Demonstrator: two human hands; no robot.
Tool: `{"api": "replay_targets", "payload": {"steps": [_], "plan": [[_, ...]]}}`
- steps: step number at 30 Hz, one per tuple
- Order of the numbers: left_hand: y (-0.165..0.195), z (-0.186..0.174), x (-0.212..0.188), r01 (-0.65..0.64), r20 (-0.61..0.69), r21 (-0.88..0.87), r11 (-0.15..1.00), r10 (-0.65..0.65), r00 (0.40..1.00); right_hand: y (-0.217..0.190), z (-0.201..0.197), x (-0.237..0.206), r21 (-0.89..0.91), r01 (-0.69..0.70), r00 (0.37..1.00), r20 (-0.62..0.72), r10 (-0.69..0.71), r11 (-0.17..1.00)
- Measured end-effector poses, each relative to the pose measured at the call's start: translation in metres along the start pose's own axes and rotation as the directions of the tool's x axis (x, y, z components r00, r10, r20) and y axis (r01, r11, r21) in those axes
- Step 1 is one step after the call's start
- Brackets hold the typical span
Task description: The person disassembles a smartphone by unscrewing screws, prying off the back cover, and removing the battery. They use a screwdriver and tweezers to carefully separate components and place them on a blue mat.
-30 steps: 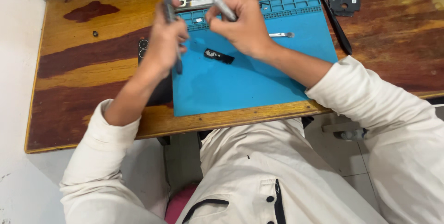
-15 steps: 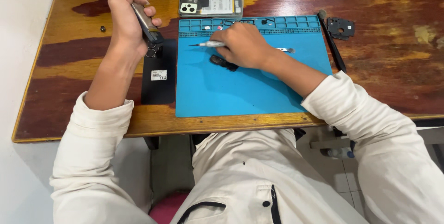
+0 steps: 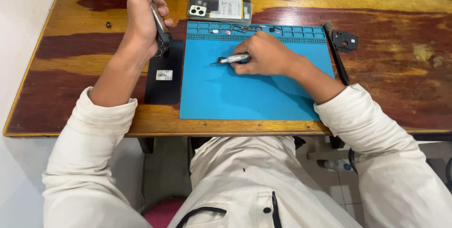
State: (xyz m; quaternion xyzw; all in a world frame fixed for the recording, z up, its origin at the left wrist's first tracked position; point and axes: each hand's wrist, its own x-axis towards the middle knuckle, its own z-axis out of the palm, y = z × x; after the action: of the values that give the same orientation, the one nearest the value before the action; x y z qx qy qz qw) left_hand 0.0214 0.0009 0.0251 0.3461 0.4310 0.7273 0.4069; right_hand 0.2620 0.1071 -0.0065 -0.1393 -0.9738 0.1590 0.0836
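Head view: right hand (image 3: 264,54) grips screwdriver (image 3: 231,59) mid blue mat (image 3: 249,93); left hand (image 3: 142,17) clasps tool (image 3: 157,18) off its edge.

A worn wooden table (image 3: 386,96) stands against a white wall (image 3: 19,30).

blue mat (image 3: 245,96), silver screwdriver (image 3: 234,59), seemingly black plate (image 3: 163,79)

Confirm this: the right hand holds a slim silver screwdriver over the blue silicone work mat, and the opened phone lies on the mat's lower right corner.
Not quite. The right hand does hold the slim silver screwdriver over the blue silicone work mat, but the opened phone lies on the wooden table just beyond the mat's top edge, as the head view shows.
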Motion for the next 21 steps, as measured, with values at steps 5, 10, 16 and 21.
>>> {"api": "replay_targets", "payload": {"steps": [5,10,16,21], "plan": [[0.0027,0.0029,-0.0014,-0.007,-0.009,0.024,1.000,0.008,1.000,0.0028,-0.0049,0.0025,0.021,-0.025,0.991,-0.129,0.028,0.999],[0.0021,0.0050,-0.0017,0.000,-0.011,0.033,0.999,0.000,1.000,-0.0011,-0.0089,0.0032,0.050,-0.027,0.968,-0.247,0.039,0.998],[0.0002,0.0041,-0.0016,-0.018,0.000,0.084,0.996,0.018,1.000,-0.0040,-0.0071,0.0057,-0.047,-0.010,0.938,-0.347,-0.007,0.999],[-0.0007,0.0039,-0.0011,-0.030,-0.001,0.095,0.995,0.030,1.000,-0.0027,-0.0015,0.0090,-0.239,0.076,0.894,-0.413,-0.173,0.968]]}}
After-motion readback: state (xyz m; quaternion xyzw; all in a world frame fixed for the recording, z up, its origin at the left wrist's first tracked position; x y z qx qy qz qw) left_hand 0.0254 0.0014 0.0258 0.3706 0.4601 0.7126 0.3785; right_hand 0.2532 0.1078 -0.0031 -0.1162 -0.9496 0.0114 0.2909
